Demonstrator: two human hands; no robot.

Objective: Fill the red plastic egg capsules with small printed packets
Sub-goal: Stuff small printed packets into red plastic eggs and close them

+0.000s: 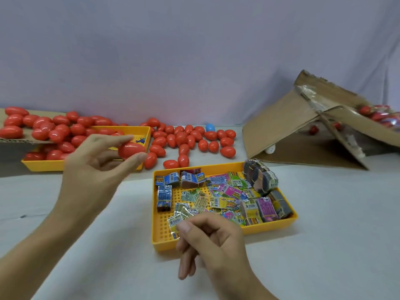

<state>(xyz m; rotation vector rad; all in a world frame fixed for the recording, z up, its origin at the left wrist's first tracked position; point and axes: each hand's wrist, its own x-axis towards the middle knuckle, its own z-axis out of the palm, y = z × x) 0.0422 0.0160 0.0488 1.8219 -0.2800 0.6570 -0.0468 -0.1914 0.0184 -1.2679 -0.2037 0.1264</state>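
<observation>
The left hand [95, 161] pinched a smooth, light red egg capsule [131, 150] at its fingers' tips. The right hand [213, 239], fingers curled, pinched a thin, crinkly packet [177, 221] by its edge, above the yellow tray [159, 241].

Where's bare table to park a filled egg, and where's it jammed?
Free: the cloth between the left hand and the packet tray, and right of that tray, in front of the cardboard box. Crowded: loose red eggs behind the tray, and the egg tray far left.

packet print [225, 191] blurred, cardboard box [324, 126] cropped right
</observation>
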